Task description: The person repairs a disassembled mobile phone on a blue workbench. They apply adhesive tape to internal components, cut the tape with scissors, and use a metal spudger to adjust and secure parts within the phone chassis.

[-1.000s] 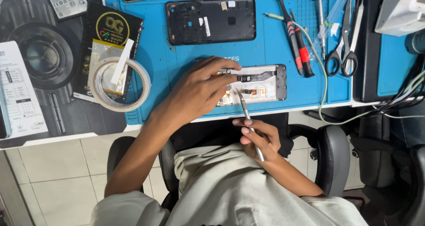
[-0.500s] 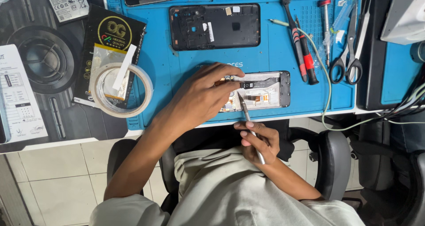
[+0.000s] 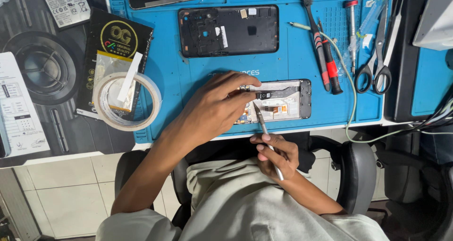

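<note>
Metal tweezers [image 3: 267,139], pinched in my right hand [image 3: 276,153], have edged into the opened phone [image 3: 283,101]; my left hand [image 3: 214,109] keeps pressing it flat, holding nothing.

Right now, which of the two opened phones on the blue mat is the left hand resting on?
The nearer opened phone, with its pale metal insides exposed; the left hand rests on its end. The black phone shell lies untouched farther away.

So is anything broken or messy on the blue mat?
Nothing looks spilled. The opened phone under the left hand shows its bare insides, with the black back cover lying apart above it. The right hand holds thin metal tweezers.
</note>
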